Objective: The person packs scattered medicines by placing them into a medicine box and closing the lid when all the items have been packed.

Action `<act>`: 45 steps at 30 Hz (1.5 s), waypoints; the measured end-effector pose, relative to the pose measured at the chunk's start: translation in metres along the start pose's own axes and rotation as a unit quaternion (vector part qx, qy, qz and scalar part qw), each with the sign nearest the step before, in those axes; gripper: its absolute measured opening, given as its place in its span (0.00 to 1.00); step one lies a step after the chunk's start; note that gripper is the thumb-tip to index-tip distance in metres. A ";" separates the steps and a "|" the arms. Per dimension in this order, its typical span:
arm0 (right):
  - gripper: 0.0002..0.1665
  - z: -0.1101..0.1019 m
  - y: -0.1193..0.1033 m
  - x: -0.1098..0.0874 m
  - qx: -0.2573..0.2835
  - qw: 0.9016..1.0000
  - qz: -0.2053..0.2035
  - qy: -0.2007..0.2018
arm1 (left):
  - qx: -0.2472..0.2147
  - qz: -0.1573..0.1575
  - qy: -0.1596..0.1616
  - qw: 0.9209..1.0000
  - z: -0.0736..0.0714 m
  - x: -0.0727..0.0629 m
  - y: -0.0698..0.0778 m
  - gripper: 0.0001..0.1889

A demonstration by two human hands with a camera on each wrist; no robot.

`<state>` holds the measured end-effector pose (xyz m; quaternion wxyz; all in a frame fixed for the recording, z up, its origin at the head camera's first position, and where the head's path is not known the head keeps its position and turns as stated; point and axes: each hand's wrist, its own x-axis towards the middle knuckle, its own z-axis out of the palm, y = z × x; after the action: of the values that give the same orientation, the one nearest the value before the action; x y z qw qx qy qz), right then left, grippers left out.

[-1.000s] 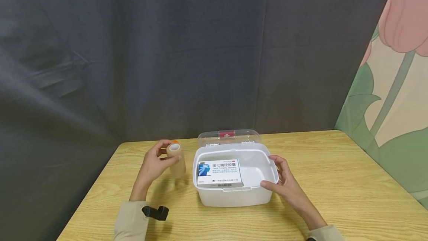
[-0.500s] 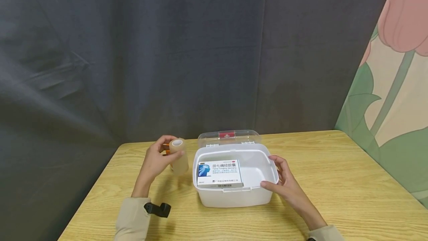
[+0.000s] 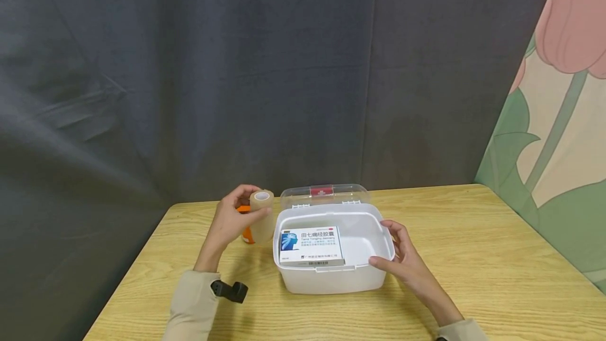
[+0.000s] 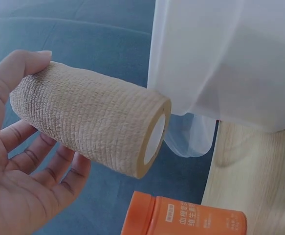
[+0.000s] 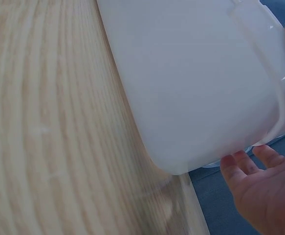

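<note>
My left hand [image 3: 232, 220] grips a beige elastic bandage roll [image 3: 262, 225] by its upper end, thumb on the near side. In the left wrist view the textured bandage roll [image 4: 91, 117] is clear of the table, with a white core at its end. It hangs just left of a white first-aid box [image 3: 333, 280]. My right hand [image 3: 412, 264] holds that box at its right side, thumb on the front rim and fingers along the outer wall [image 5: 196, 88]. Inside the box, a white and blue medicine carton [image 3: 311, 246] leans on the left.
An orange bottle [image 4: 191, 218] stands behind the bandage roll, partly hidden in the head view. The box's transparent lid [image 3: 350, 193] is open at the back. Under everything is a wooden table [image 3: 473, 257], with a dark curtain [image 3: 284, 78] behind it.
My left hand has carried the bandage roll up and to the right, closer to the box, and more of the orange bottle shows behind it. The right hand and box have stayed still.
</note>
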<state>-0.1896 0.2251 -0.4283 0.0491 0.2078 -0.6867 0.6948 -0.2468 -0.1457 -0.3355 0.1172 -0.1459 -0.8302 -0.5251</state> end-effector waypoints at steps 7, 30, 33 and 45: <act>0.44 0.000 -0.001 0.000 -0.003 1.000 0.002 -0.002 | 0.010 0.006 -0.001 1.000 0.000 0.002 0.005 0.23; 0.44 0.001 -0.001 0.000 -0.007 1.000 -0.004 0.002 | 0.011 0.026 0.003 1.000 0.007 0.012 0.024 0.24; 0.44 0.001 0.000 0.000 -0.006 1.000 -0.006 0.001 | 0.009 0.031 -0.001 0.999 0.010 0.013 0.027 0.24; 0.44 0.000 0.000 0.000 -0.003 1.000 -0.004 0.000 | -0.011 0.046 -0.022 0.999 0.020 0.022 0.036 0.23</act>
<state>-0.1894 0.2247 -0.4281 0.0522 0.2101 -0.6884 0.6923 -0.2551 -0.1106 -0.3057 0.1212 -0.1963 -0.8190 -0.5253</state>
